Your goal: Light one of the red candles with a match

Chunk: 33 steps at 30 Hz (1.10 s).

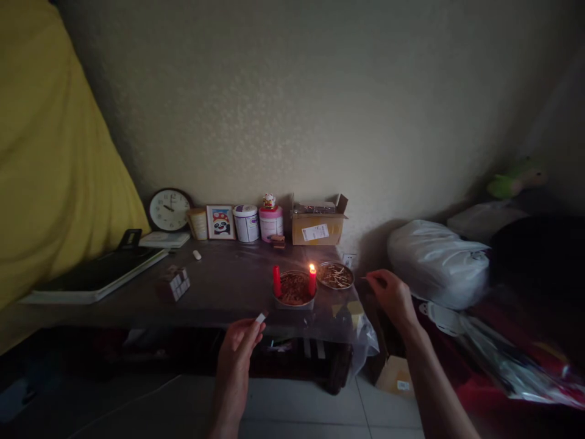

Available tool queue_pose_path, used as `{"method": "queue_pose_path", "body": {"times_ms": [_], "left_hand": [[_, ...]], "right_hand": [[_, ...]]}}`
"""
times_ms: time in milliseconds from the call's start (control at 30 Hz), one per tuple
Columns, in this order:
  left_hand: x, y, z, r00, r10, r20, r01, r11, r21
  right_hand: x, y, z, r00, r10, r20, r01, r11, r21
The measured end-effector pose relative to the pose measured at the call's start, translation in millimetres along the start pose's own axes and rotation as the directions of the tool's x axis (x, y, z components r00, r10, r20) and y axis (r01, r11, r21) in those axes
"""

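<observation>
My left hand (pixel 240 344) is closed around a small matchbox (pixel 261 317), whose pale end sticks out past the thumb; the rest is hidden by the fingers. To the right, my right hand (pixel 388 292) pinches a thin matchstick (pixel 364 278), just beside a round dish (pixel 351 281) of scattered matchsticks (pixel 337 276). Between my hands, a tin (pixel 295 306) filled with brown grains holds two upright red candles. The right candle (pixel 312 283) burns with a small flame; the left candle (pixel 276 281) is unlit.
Along the wall stand a clock (pixel 170 210), a framed panda picture (pixel 222 222), a white canister (pixel 247 224), a pink canister (pixel 271 224) and a cardboard box (pixel 317 230). A patterned cube (pixel 174 284) sits left on the dark table (pixel 228 274). White bags (pixel 439 259) lie right.
</observation>
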State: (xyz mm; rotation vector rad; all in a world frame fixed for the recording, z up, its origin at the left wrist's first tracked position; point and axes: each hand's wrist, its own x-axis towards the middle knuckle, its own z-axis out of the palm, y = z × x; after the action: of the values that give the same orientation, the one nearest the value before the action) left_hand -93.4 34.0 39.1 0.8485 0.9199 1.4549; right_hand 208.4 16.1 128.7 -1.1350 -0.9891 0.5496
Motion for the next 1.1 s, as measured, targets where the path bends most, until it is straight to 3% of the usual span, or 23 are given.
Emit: {"method": "queue_pose_path", "body": {"times_ms": [67,167,267,333,533,833,1100], "left_hand": [[0.4,-0.9,-0.2,1.0,-0.002,-0.01,0.002,1.0,0.0],[1.0,-2.3,-0.4,1.0,-0.004,-0.013,0.004,1.0,0.001],[0.8,-2.8,0.0,1.0,-0.011,0.001,0.011,1.0,0.007],[0.9,-2.7,0.5,1.0,-0.014,-0.004,0.014,1.0,0.005],[1.7,-2.5,1.8,0.999,-0.024,-0.032,0.024,1.0,0.001],[-0.6,-0.5,7.2,0.997,-0.069,-0.035,0.07,0.998,0.012],[6.5,-11.6,5.8,0.992,-0.122,-0.012,0.122,0.992,0.014]], "right_hand": [[4.0,8.6,-5.6,0.998,-0.006,-0.055,0.004,0.999,-0.035],[9.2,18.2,-12.1,1.0,-0.008,-0.021,0.008,0.999,0.047],[13.8,37.6,-17.3,1.0,-0.001,-0.017,-0.003,0.982,-0.19],[16.2,57.6,-20.2,0.997,0.002,-0.077,-0.034,0.907,-0.42],[19.8,102.4,-24.0,0.989,0.017,-0.144,-0.088,0.86,-0.503],[46.4,106.0,4.3,0.997,-0.011,-0.075,-0.036,0.801,-0.597],[81.3,125.5,31.2,0.998,-0.047,-0.031,0.012,0.72,-0.694]]}}
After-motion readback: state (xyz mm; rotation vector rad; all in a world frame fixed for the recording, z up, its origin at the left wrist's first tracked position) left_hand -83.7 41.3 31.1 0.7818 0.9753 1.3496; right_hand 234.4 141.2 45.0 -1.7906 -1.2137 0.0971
